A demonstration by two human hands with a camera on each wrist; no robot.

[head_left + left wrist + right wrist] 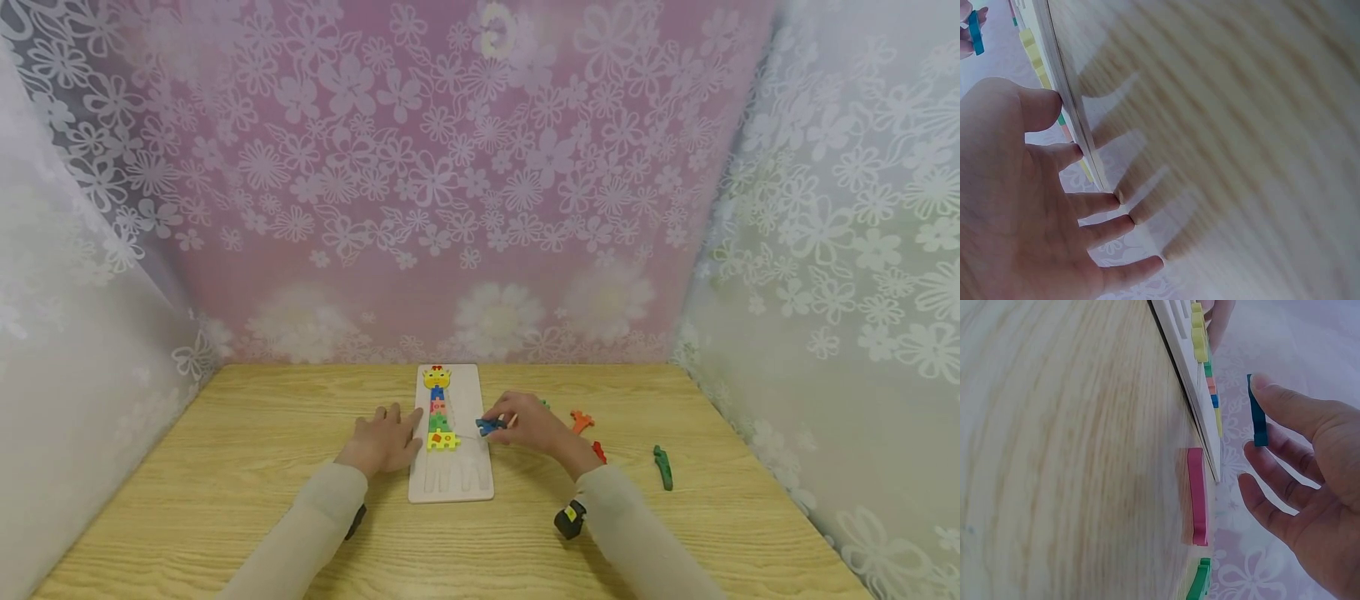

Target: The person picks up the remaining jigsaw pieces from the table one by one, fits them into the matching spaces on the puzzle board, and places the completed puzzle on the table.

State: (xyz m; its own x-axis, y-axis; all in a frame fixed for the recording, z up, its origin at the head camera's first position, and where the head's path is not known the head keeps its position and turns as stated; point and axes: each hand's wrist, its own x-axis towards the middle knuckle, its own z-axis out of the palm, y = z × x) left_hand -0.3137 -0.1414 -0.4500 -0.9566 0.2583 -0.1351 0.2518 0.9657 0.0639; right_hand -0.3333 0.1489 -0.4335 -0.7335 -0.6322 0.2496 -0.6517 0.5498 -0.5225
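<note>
A pale wooden puzzle board [467, 387] lies on the table, with part of a giraffe fitted into it: a yellow head [437, 380], then blue, pink and green neck pieces and a yellow piece [442, 441]. Below these, the leg slots show bare wood. My right hand [528, 423] pinches a blue puzzle piece [1257, 412] between thumb and fingers, raised over the board's right side. At the opposite edge, my left hand [384, 440] rests with fingers spread; its thumb [1042, 109] touches the board's side in the left wrist view.
Loose puzzle pieces lie to the right of the board: an orange one [581, 421], a red one [599, 452] partly hidden by my right wrist, and a long green one [663, 467]. Another green bit [545, 406] peeks out behind my right hand. Flowered curtains [480, 167] enclose the table.
</note>
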